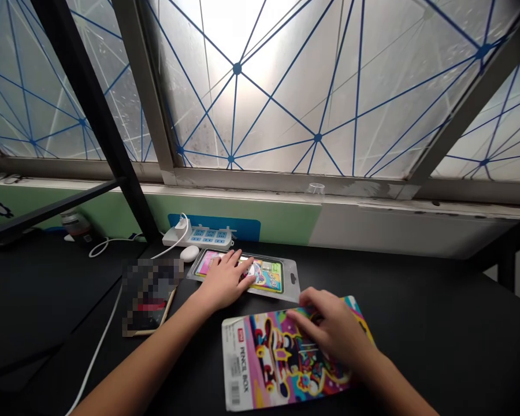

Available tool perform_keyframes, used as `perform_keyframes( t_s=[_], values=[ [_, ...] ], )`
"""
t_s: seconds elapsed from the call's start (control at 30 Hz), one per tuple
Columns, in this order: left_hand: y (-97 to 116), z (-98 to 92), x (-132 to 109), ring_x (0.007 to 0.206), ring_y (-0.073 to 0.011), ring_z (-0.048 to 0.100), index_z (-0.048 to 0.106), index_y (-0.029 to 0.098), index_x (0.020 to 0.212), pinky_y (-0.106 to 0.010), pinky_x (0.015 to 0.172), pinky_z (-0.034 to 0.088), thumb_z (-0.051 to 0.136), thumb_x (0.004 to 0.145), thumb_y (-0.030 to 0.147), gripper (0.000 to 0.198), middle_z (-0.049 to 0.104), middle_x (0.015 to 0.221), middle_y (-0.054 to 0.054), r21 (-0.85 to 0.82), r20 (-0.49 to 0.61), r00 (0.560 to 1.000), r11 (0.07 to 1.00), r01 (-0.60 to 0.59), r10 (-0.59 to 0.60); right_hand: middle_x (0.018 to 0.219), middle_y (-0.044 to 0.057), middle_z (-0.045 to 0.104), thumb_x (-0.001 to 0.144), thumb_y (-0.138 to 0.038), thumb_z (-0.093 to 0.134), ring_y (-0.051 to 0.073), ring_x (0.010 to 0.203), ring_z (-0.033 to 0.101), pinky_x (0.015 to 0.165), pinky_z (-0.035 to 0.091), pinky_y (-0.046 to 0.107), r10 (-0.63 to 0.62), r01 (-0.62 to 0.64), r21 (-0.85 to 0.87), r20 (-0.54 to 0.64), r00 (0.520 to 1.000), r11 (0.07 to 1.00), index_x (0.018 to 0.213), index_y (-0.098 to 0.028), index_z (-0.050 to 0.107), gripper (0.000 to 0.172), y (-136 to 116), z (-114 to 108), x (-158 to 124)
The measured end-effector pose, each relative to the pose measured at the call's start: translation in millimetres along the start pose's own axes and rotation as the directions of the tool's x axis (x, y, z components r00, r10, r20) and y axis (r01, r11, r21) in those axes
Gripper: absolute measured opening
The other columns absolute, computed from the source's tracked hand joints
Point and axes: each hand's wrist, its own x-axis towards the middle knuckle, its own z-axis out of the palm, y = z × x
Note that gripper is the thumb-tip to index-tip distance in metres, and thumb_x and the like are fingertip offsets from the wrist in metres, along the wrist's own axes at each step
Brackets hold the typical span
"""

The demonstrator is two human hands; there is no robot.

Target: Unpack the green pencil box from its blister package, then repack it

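The person's left hand [223, 281] lies flat on a clear plastic package [269, 277] with a colourful pencil box inside. Its fingers [233, 260] are stretched and a little spread, and they grip nothing. Just beyond these fingertips there is a white power strip [208, 236]. The right hand [335, 332] rests on a colourful printed card [264, 364], which lies on the black table [437, 323] under its bent fingers [305, 320]. I cannot tell if they pinch the card's edge.
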Motion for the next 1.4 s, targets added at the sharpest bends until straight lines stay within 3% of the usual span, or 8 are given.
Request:
perform_keyframes(
  t_s=[0.13, 0.23, 0.3, 0.4, 0.57, 0.7, 0.9, 1.4],
  values=[
    [-10, -2.2, -16, 0.148, -0.0371, 0.030, 0.045, 0.033, 0.150, -0.061, 0.113, 0.025, 0.038, 0.101, 0.054, 0.053, 0.037, 0.160, -0.013, -0.002, 0.001, 0.997, 0.997, -0.076, 0.076, 0.072, 0.001, 0.068, 0.091, -0.062, 0.052, 0.019, 0.067, 0.060, 0.060, 0.044, 0.029, 0.238, -0.255, 0.116, 0.144, 0.961, 0.960, 0.078, -0.024, 0.063, 0.042, 53, -25, 14],
    [-14, -1.6, -27, 0.145, -0.0372, 0.034, 0.045, 0.035, 0.149, -0.060, 0.111, 0.029, 0.037, 0.101, 0.056, 0.053, 0.039, 0.158, -0.013, 0.007, -0.014, 0.990, 0.990, -0.143, 0.143, 0.067, 0.001, 0.066, 0.089, -0.064, 0.052, 0.018, 0.062, 0.059, 0.058, 0.043, 0.029, 0.319, -0.342, 0.073, 0.227, 0.920, 0.937, 0.070, -0.023, 0.064, 0.048, 89, -31, 20],
    [-18, -1.4, -33, 0.144, -0.0358, 0.036, 0.046, 0.036, 0.148, -0.059, 0.111, 0.030, 0.037, 0.101, 0.057, 0.052, 0.041, 0.157, -0.012, 0.011, -0.028, 0.986, 0.986, -0.166, 0.167, 0.062, 0.000, 0.064, 0.089, -0.065, 0.051, 0.017, 0.055, 0.058, 0.053, 0.041, 0.029, 0.348, -0.371, 0.059, 0.234, 0.908, 0.927, 0.069, -0.023, 0.065, 0.048, 101, -31, 19],
    [-24, -0.5, -39, 0.145, -0.0358, 0.035, 0.044, 0.038, 0.150, -0.059, 0.111, 0.031, 0.037, 0.100, 0.060, 0.054, 0.039, 0.159, -0.012, 0.020, -0.026, 0.987, 0.987, -0.159, 0.159, 0.066, 0.002, 0.067, 0.089, -0.063, 0.052, 0.019, 0.057, 0.060, 0.054, 0.044, 0.030, 0.376, -0.389, 0.040, 0.188, 0.907, 0.920, 0.076, -0.024, 0.067, 0.043, 97, -28, 17],
    [-24, 4.5, -43, 0.150, -0.0376, 0.025, 0.040, 0.038, 0.152, -0.065, 0.114, 0.024, 0.037, 0.101, 0.059, 0.055, 0.025, 0.165, -0.009, 0.025, -0.008, 0.993, 0.993, -0.118, 0.118, 0.099, 0.007, 0.072, 0.090, -0.055, 0.055, 0.027, 0.095, 0.064, 0.084, 0.047, 0.038, 0.324, -0.327, 0.025, 0.067, 0.944, 0.945, 0.093, -0.026, 0.069, 0.033, 64, -13, 25],
    [-23, 7.1, -43, 0.152, -0.0365, 0.016, 0.034, 0.037, 0.154, -0.066, 0.116, 0.020, 0.033, 0.101, 0.061, 0.059, 0.017, 0.166, -0.008, 0.023, 0.024, 0.992, 0.992, -0.121, 0.121, 0.092, 0.005, 0.072, 0.090, -0.056, 0.056, 0.023, 0.082, 0.064, 0.075, 0.048, 0.035, 0.301, -0.305, 0.056, 0.065, 0.951, 0.951, 0.090, -0.025, 0.068, 0.033, 48, 3, 32],
    [-20, 6.1, -43, 0.152, -0.0370, 0.014, 0.035, 0.034, 0.155, -0.066, 0.116, 0.018, 0.033, 0.101, 0.061, 0.060, 0.019, 0.165, -0.009, 0.034, 0.052, 0.994, 0.995, -0.097, 0.095, 0.083, 0.003, 0.072, 0.087, -0.059, 0.059, 0.020, 0.071, 0.063, 0.063, 0.047, 0.031, 0.371, -0.374, 0.102, 0.044, 0.928, 0.922, 0.087, -0.023, 0.068, 0.036, 61, 2, 29],
    [-18, 4.6, -44, 0.152, -0.0387, 0.014, 0.038, 0.029, 0.154, -0.067, 0.116, 0.017, 0.037, 0.101, 0.059, 0.061, 0.021, 0.164, -0.011, -0.030, 0.040, 0.993, 0.993, -0.111, 0.112, 0.081, 0.004, 0.071, 0.085, -0.059, 0.063, 0.021, 0.071, 0.061, 0.063, 0.046, 0.032, 0.382, -0.378, 0.085, -0.039, 0.923, 0.922, 0.086, -0.024, 0.069, 0.036, 66, -16, 21]
  ],
)
